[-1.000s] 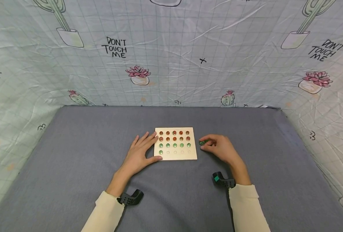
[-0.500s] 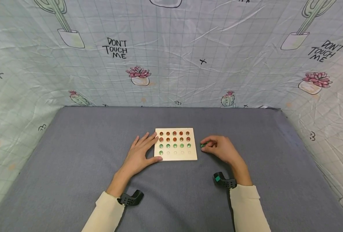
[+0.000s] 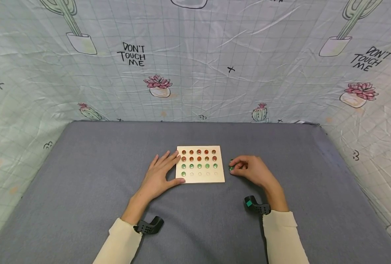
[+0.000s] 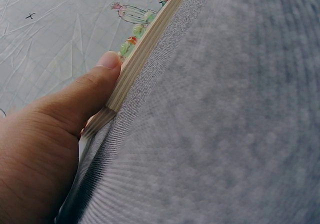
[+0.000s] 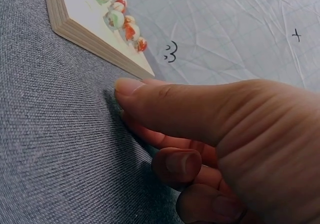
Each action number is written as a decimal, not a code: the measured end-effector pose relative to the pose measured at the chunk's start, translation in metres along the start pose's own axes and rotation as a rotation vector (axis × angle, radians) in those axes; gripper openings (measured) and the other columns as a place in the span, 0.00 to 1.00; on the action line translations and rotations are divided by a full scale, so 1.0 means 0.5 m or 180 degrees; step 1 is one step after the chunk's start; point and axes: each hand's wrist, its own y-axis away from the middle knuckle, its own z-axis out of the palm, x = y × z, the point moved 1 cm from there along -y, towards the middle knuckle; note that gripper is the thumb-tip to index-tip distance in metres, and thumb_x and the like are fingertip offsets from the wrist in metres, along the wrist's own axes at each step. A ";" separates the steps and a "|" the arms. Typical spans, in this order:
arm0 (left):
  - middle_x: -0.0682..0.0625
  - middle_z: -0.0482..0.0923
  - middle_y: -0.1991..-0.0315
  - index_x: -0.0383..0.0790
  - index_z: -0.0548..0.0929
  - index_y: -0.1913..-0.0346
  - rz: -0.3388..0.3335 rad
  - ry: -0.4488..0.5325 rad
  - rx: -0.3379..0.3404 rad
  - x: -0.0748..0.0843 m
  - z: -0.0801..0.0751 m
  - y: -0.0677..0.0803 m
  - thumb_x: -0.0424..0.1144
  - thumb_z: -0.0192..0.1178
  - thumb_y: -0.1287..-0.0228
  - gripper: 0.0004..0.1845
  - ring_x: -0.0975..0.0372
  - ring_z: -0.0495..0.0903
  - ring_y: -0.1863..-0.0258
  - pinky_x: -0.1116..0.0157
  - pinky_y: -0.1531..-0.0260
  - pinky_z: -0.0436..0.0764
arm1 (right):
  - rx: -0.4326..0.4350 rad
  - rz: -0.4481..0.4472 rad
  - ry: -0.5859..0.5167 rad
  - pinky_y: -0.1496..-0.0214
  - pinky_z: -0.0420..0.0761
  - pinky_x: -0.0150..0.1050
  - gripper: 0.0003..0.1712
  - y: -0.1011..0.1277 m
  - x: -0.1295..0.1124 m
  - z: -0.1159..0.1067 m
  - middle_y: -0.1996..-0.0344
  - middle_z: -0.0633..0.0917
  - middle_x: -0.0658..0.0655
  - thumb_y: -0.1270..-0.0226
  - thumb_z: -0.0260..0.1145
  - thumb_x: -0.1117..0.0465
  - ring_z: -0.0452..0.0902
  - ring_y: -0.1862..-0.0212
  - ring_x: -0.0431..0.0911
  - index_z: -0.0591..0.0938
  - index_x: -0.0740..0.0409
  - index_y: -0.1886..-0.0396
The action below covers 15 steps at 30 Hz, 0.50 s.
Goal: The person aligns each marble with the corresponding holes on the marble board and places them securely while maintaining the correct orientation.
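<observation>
Right hand [image 3: 253, 171]: rests on the grey tabletop [image 3: 83, 190] just beside the board's right edge. Fingers curl in; the fingertips pinch a green marble [image 3: 230, 168]. In the right wrist view the thumb [image 5: 165, 104] lies along the cloth with the fingers tucked under it, and the marble itself does not show there.

Left hand [image 3: 160, 174]: flat and spread, fingers straight. Thumb against the board's near-left corner, fingertips along its left edge; it holds nothing, only steadies the board.

Board [image 3: 200, 163]: wooden, near the middle of the tabletop. Two far rows of red marbles [image 3: 199, 151], a third row of green, and one green in the left pit of the near row; the other near pits look bare.

Handling note: best to keep the left hand bracing, lift the marble clear of the board's edge, and set it down into a bare pit gently so seated marbles are not knocked.

Hard to make out: whether the right hand covers more than one marble; the exact count of bare pits; the left wrist view shows the board edge-on only.
</observation>
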 end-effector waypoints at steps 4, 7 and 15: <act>0.51 0.58 0.28 0.44 0.65 0.28 -0.0011 -0.0008 -0.0008 0.001 0.000 0.000 0.60 0.66 0.45 0.44 0.53 0.52 0.28 0.50 0.29 0.40 | 0.0015 -0.0002 0.0017 0.75 0.72 0.36 0.09 0.000 -0.002 0.002 0.75 0.82 0.49 0.43 0.74 0.61 0.73 0.76 0.45 0.87 0.55 0.63; 0.51 0.58 0.28 0.44 0.65 0.28 -0.0022 -0.0018 -0.0013 0.002 0.000 0.001 0.60 0.66 0.45 0.44 0.53 0.51 0.28 0.50 0.29 0.40 | 0.0024 -0.0005 0.0015 0.75 0.73 0.36 0.08 0.000 -0.003 0.003 0.76 0.81 0.49 0.44 0.74 0.62 0.73 0.76 0.45 0.86 0.55 0.63; 0.51 0.58 0.28 0.44 0.65 0.28 -0.0003 -0.0019 0.0011 0.004 0.002 0.003 0.60 0.66 0.45 0.44 0.52 0.52 0.28 0.49 0.29 0.41 | 0.0030 -0.0050 -0.0009 0.76 0.72 0.37 0.08 0.001 -0.001 0.006 0.76 0.81 0.49 0.44 0.74 0.63 0.73 0.77 0.45 0.86 0.56 0.64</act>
